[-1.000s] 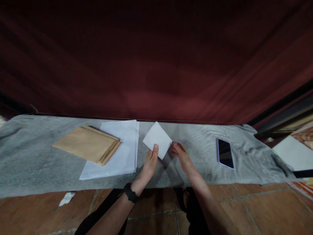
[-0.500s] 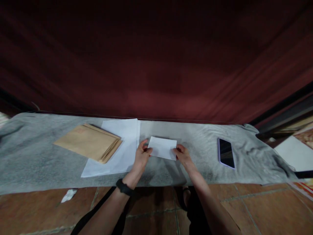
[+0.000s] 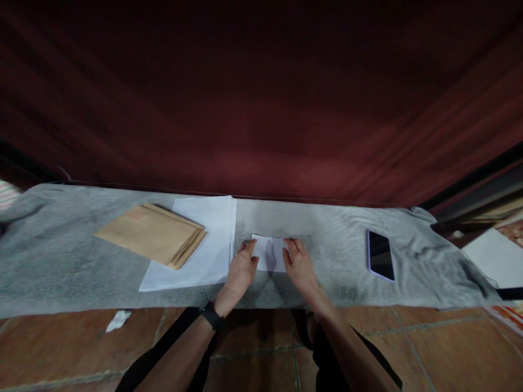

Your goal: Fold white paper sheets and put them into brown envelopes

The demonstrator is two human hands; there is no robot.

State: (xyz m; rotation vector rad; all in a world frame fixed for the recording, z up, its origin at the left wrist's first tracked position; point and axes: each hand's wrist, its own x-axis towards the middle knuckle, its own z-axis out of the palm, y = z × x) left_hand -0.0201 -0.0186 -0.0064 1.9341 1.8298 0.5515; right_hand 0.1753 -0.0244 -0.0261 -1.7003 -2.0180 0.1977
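At nine o'clock on the desk (image 3: 330, 228), brown envelopes (image 3: 149, 233) overlap white sheets (image 3: 218, 228). Centre: left hand (image 3: 241, 268), thumb and fingers parted, touches the left edge of a small white paper (image 3: 269, 256). Half a second ago both hands pinched its ends; it now appears flat (the desk, I judge, supports the work). Right hand (image 3: 300, 264), unclenched, overlies its right edge. Three o'clock: phone (image 3: 381, 255), untouched.

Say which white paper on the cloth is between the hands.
The small paper: left hand and right hand flank it; the large sheets lie partly under envelopes.
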